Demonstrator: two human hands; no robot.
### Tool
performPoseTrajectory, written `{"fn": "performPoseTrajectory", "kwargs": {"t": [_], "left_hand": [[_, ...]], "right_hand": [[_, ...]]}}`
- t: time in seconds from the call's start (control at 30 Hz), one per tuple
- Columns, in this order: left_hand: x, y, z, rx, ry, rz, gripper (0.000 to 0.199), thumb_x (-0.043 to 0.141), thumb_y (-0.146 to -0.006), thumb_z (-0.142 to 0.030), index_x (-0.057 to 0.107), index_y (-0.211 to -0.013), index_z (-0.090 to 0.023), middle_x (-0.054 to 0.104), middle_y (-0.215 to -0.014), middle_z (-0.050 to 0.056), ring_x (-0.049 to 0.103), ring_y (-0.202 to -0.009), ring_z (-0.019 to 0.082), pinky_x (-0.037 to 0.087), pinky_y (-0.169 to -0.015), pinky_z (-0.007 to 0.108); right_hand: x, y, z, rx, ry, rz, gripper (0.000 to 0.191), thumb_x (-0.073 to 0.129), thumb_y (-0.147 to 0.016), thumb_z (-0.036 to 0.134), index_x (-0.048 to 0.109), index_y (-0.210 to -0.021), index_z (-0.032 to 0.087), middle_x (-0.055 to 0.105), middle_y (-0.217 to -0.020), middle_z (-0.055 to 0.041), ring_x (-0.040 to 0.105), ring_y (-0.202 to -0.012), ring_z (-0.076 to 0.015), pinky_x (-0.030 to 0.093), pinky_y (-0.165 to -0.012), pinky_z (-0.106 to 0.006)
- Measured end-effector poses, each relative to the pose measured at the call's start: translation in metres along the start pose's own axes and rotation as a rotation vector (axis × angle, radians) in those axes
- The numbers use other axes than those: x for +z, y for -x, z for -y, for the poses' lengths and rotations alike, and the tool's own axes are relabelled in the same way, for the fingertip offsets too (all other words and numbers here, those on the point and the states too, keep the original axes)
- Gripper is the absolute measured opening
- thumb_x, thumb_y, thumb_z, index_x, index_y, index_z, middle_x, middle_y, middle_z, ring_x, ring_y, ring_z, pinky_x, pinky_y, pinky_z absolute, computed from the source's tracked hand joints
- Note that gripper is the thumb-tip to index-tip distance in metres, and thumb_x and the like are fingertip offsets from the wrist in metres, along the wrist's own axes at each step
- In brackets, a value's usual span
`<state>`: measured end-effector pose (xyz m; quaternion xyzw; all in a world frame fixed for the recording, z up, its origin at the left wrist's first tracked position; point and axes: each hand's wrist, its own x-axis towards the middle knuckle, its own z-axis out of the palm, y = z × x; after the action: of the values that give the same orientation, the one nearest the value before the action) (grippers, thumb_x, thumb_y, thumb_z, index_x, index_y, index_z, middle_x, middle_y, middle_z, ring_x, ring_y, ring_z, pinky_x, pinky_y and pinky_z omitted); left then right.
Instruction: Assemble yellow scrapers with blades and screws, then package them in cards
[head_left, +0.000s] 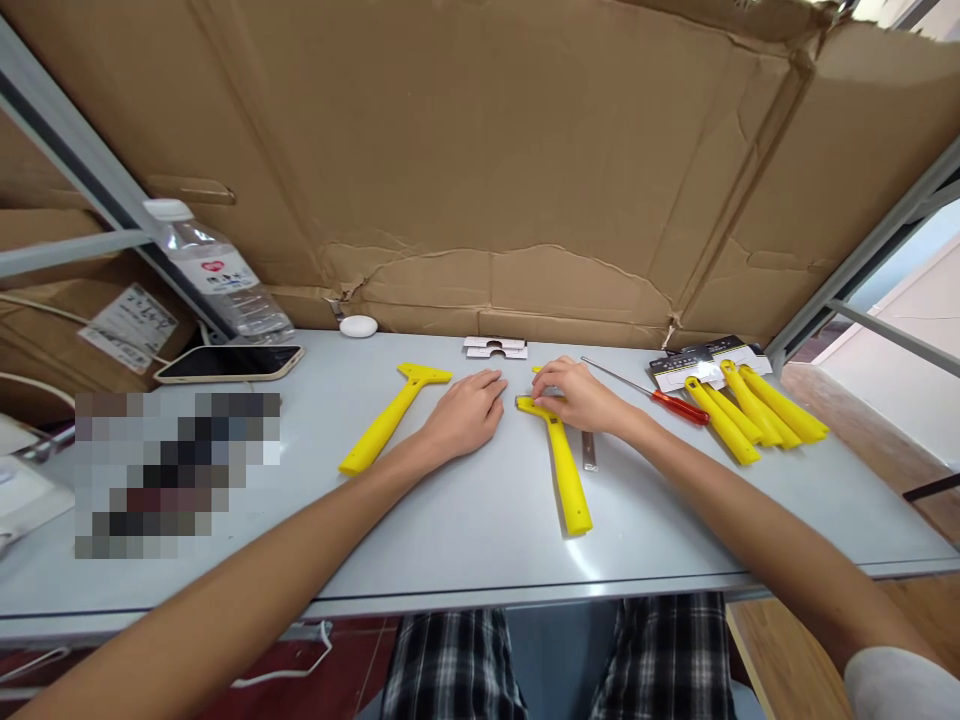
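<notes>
My left hand rests on the grey table, fingers spread and holding nothing. Left of it lies a yellow scraper with a T-shaped head. My right hand has its fingers bent over the head of another yellow scraper, whose handle points toward me. The fingertips pinch at something near that head, too small to make out. Partly under my right hand lies a narrow dark strip. A screwdriver with a red handle lies just beyond that hand, to its right.
Several yellow handles with black-and-white cards lie at the right. At the back are small white card pieces and a white oval object. A phone and bottle stand at the left, near a blurred patch. Cardboard walls the back.
</notes>
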<state>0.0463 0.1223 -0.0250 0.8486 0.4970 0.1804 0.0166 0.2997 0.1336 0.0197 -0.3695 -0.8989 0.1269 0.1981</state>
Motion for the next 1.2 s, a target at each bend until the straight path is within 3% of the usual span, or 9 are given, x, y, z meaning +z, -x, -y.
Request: {"fn": "performPoseTrajectory", "kwargs": {"t": [0.37,0.6,0.8,1.03,1.2], "left_hand": [[-0.004,0.000,-0.003,-0.015,0.006,0.019,0.056,0.038,-0.104,-0.029,0.070,-0.146,-0.009,0.060,-0.162,0.018,0.055,-0.153,0.032,0.041,-0.131,0.048],[-0.004,0.000,-0.003,-0.020,0.005,0.016,0.056,0.038,-0.105,-0.030,0.070,-0.147,-0.011,0.060,-0.163,0.016,0.056,-0.152,0.033,0.042,-0.130,0.050],[-0.002,-0.001,-0.002,-0.016,0.011,0.012,0.056,0.038,-0.105,-0.029,0.069,-0.147,-0.008,0.060,-0.162,0.018,0.056,-0.152,0.035,0.042,-0.130,0.052],[-0.002,-0.001,0.000,-0.007,0.016,0.010,0.054,0.041,-0.104,-0.029,0.070,-0.147,-0.010,0.061,-0.162,0.018,0.056,-0.152,0.033,0.042,-0.131,0.050],[-0.002,-0.001,0.000,-0.013,0.030,0.007,0.053,0.041,-0.105,-0.029,0.071,-0.146,-0.013,0.061,-0.162,0.017,0.056,-0.152,0.033,0.042,-0.130,0.051]], "right_hand": [[0.003,0.006,-0.003,0.003,-0.003,-0.029,0.015,0.062,-0.102,0.024,0.077,-0.101,0.022,0.077,-0.115,-0.0082,0.065,-0.119,-0.0290,0.046,-0.111,-0.049],[0.000,0.016,-0.012,0.011,0.010,-0.071,0.039,0.050,-0.089,0.003,0.078,-0.107,0.023,0.076,-0.119,-0.0078,0.064,-0.119,-0.0282,0.048,-0.109,-0.047],[0.006,0.021,-0.011,0.016,0.046,-0.054,0.043,0.046,-0.087,-0.001,0.078,-0.104,0.022,0.073,-0.124,-0.0099,0.061,-0.121,-0.0292,0.043,-0.110,-0.051],[0.012,0.024,-0.010,0.000,0.065,-0.136,0.044,0.045,-0.089,-0.002,0.076,-0.110,0.020,0.072,-0.126,-0.0109,0.059,-0.123,-0.0291,0.042,-0.106,-0.049],[0.010,0.023,-0.007,0.012,0.100,-0.064,0.049,0.046,-0.091,-0.002,0.078,-0.120,0.022,0.072,-0.135,-0.0113,0.058,-0.130,-0.0314,0.041,-0.105,-0.050]]}}
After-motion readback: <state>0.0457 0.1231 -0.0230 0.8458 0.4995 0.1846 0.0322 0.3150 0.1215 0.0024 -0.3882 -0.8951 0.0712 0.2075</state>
